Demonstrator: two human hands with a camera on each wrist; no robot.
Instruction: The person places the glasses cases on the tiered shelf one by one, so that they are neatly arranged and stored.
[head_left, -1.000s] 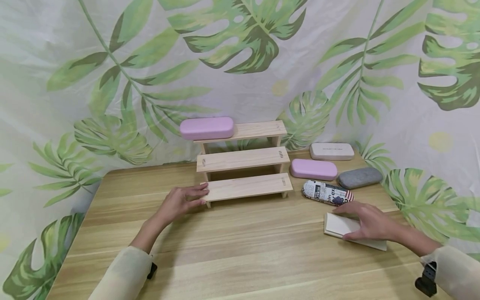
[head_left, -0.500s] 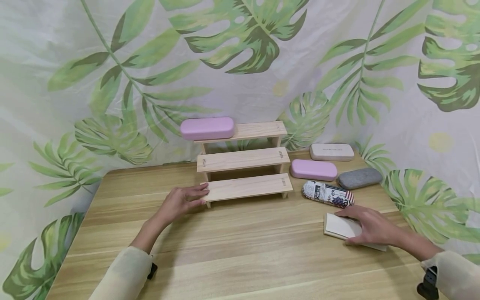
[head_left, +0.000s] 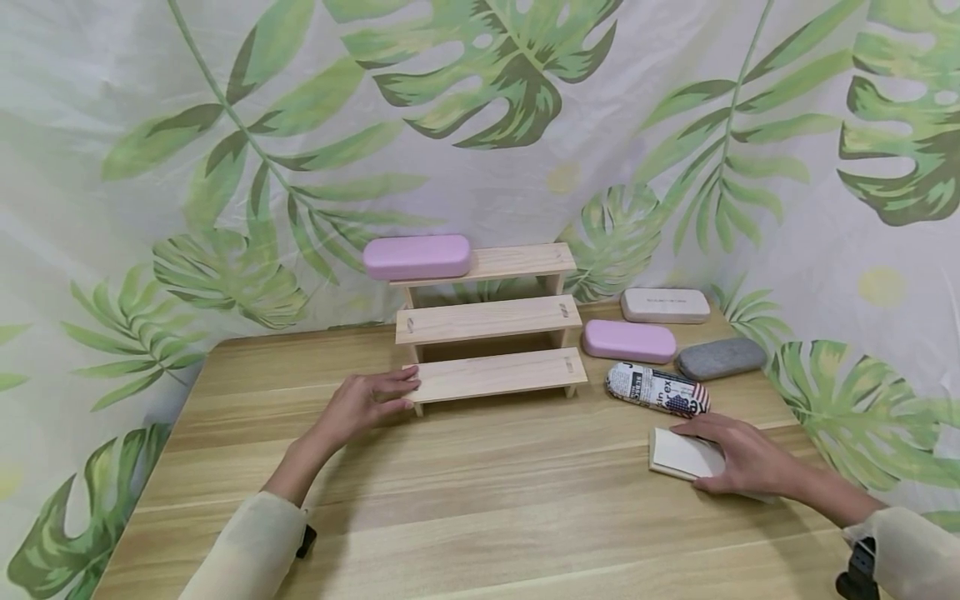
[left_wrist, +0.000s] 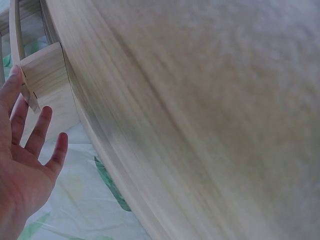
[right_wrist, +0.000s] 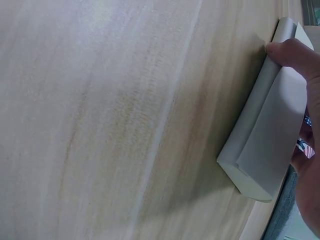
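Cream-white angular folding case (head_left: 682, 454): 4 o'clock on wood-grain counter (head_left: 480, 500), unlifted. Right hand (head_left: 746, 458), slid slightly toward 4 o'clock, grips it; hold seems settled. Left hand (head_left: 363, 404), fingers loose, touches pale wooden three-tier stand (head_left: 495, 318) at 8 o'clock.

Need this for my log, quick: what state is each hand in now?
Left hand: open, touching the left end of the lowest wooden shelf.
Right hand: closed, holding the cream case.

stepped shelf (head_left: 487, 320), cases (head_left: 628, 342) on wooden table (head_left: 480, 500)
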